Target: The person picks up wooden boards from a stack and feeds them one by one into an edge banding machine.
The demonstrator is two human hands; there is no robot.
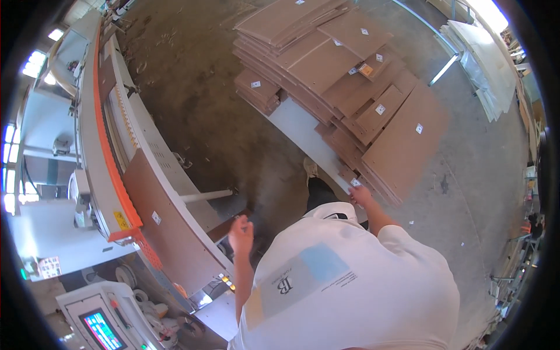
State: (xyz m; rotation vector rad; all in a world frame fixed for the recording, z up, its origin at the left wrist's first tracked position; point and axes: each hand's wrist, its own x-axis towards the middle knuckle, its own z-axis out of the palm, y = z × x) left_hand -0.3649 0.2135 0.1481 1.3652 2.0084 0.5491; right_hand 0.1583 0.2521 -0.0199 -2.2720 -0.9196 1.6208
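My left hand (241,234) is raised beside the machine's near side, its fingers loosely bent and apart, with nothing seen in them. Close behind it, a narrow brown strip (224,228) sticks out from under the machine's edge. My right hand (361,197) is low at the near corner of the panel stack, fingers closed at the edge of a small brown panel (348,175) with a white label (354,182). How far the fingers go around it is hidden. A large brown panel (169,210), also labelled, lies along the machine bed.
Brown panels (402,140) of several sizes are piled on a white board (297,125) at the right. The long machine (157,134) with an orange guard (102,151) runs along the left. A control screen (102,330) glows at lower left. White sheets (481,64) stand far right.
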